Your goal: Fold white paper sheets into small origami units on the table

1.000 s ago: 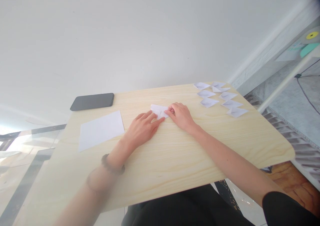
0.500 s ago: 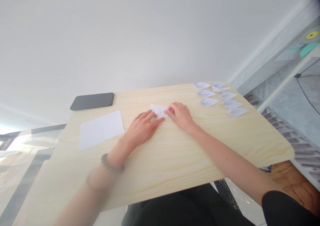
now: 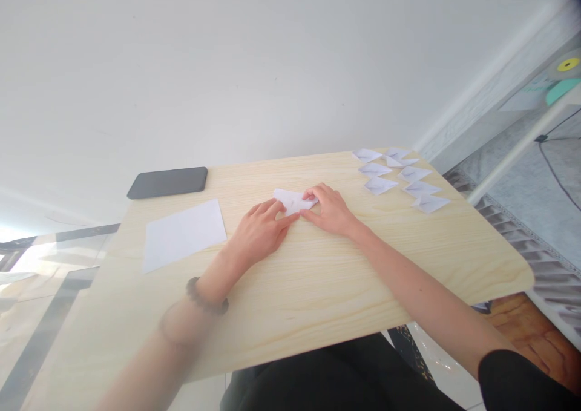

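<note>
A small folded white paper [image 3: 294, 201] lies at the middle of the table between my two hands. My left hand [image 3: 263, 226] grips its left end and near edge, thumb and fingertips on the paper. At the right end, my right hand [image 3: 330, 210] has its thumb on the near edge and its curled fingers on the far edge, closed around the paper's corner. Parts of the paper are hidden under the fingertips. To the left of my left hand is a flat white sheet of paper [image 3: 185, 234].
Several folded paper boats [image 3: 380, 185] stand in rows at the table's back right. A dark phone [image 3: 167, 183] lies at the back left. The pale wooden table [image 3: 318, 302] meets a white wall [image 3: 254, 66] behind.
My right thumb has moved from the paper's right corner down to its near edge, and the fingers have opened out a little. My left hand stays in place.
</note>
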A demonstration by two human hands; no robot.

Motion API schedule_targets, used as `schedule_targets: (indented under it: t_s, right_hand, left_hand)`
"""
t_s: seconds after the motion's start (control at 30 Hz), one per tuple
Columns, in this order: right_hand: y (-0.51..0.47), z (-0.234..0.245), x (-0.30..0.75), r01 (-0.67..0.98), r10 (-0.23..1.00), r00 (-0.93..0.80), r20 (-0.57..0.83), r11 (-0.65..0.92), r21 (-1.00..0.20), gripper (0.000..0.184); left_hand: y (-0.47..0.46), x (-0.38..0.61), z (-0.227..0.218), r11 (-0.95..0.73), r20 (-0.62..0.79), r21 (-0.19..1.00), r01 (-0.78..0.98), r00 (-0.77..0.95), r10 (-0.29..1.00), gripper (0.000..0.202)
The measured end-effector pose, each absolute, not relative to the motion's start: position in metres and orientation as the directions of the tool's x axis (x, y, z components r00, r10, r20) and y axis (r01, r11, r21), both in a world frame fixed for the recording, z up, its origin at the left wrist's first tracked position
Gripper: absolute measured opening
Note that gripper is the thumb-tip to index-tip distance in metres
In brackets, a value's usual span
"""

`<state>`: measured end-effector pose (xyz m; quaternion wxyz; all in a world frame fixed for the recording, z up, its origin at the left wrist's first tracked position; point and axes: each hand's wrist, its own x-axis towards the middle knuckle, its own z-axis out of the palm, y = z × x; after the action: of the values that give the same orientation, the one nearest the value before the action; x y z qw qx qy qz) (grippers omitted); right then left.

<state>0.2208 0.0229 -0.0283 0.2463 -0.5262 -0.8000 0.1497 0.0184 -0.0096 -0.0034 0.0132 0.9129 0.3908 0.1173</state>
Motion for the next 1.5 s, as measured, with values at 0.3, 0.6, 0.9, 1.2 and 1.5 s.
schedule_targets:
  t_s: [0.3,0.6,0.9,1.2,1.5]
  right_hand:
    - [0.031,-0.012,0.237,0.626,0.944,-0.322,0.074,0.271,-0.731,0.031]
    - [0.030,-0.017,0.229,0.650,0.962,-0.259,0.083,0.237,-0.722,0.027]
    - [0.030,-0.018,0.229,0.688,0.957,-0.282,0.061,0.246,-0.682,0.023]
    - [0.026,-0.023,0.220,0.781,0.958,-0.258,0.126,0.284,-0.555,0.036]
    - [0.026,-0.021,0.221,0.797,0.959,-0.266,0.101,0.278,-0.536,0.039]
  left_hand:
    - [-0.010,0.018,-0.004,-0.691,0.202,0.106,0.715,0.665,0.719,0.031]
    - [-0.010,0.018,-0.005,-0.706,0.220,0.081,0.704,0.678,0.702,0.032]
    - [-0.010,0.007,0.000,-0.723,0.193,0.137,0.678,0.697,0.690,0.031]
    - [-0.010,0.007,0.000,-0.719,0.165,0.131,0.683,0.700,0.695,0.033]
    - [-0.010,0.007,0.001,-0.717,0.155,0.127,0.685,0.700,0.697,0.032]
